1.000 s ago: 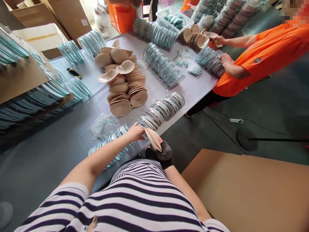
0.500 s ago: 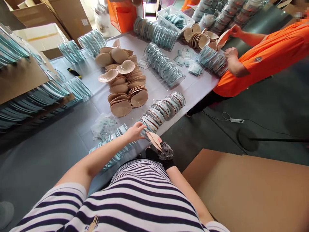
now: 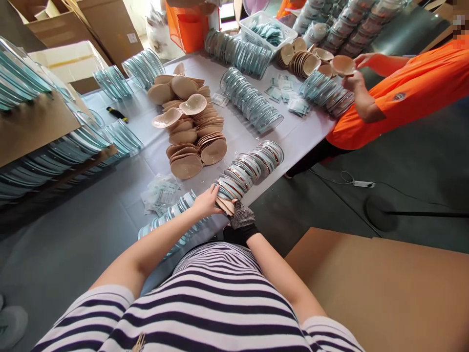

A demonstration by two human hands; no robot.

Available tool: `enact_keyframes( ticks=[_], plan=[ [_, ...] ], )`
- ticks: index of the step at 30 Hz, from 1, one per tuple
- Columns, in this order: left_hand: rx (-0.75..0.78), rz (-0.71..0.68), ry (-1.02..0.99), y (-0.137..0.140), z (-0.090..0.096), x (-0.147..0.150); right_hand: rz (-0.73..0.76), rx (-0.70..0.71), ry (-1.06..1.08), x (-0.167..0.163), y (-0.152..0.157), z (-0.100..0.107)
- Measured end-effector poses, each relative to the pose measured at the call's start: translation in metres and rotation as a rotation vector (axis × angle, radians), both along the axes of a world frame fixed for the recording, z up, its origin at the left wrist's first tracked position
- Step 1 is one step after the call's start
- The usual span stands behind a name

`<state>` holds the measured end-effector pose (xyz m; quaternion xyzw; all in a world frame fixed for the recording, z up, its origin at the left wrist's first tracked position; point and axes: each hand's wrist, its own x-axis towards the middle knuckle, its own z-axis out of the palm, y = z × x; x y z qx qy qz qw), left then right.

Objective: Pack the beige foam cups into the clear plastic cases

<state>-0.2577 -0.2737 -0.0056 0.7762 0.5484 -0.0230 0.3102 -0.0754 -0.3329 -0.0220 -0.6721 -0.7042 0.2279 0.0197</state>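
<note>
My left hand (image 3: 208,201), bare, is closed at the near end of a row of clear plastic cases (image 3: 244,171). Its fingers press a folded beige stick-on bra (image 3: 225,206) at the opening of the nearest case. On the other side, my right hand (image 3: 242,215), in a dark speckled glove, grips the same bra; some fingertips are hidden. White cards and beige edges show inside the row. Below my left forearm stands another row of clear cases with pale blue inserts (image 3: 166,217). A pile of beige bras (image 3: 186,166) lies beyond my hands.
Small printed packets (image 3: 161,191) lie left of my hands. More clear cases (image 3: 252,100) stand in rows across the white table (image 3: 146,151). At right, a person in an orange shirt (image 3: 410,93) handles a beige cup. A cardboard sheet (image 3: 377,288) is at lower right.
My right hand has moved up and left, bringing the bra against the near end of the case row. My left fingers have closed in beside it. The other person's beige cup has been lowered and tilted.
</note>
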Motion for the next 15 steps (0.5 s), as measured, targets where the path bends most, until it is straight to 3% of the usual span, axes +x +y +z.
enact_keyframes(
  ticks=[4,7,15],
  plan=[
    [-0.015,-0.004,0.009,0.002,0.002,-0.001,0.017,0.013,0.018,0.013,-0.014,0.0],
    [-0.014,-0.01,0.005,0.001,0.001,-0.002,-0.021,0.018,0.053,0.005,-0.011,-0.008],
    [-0.015,0.014,0.018,0.0,0.003,-0.002,-0.017,-0.218,-0.049,-0.011,0.011,-0.012]
  ],
)
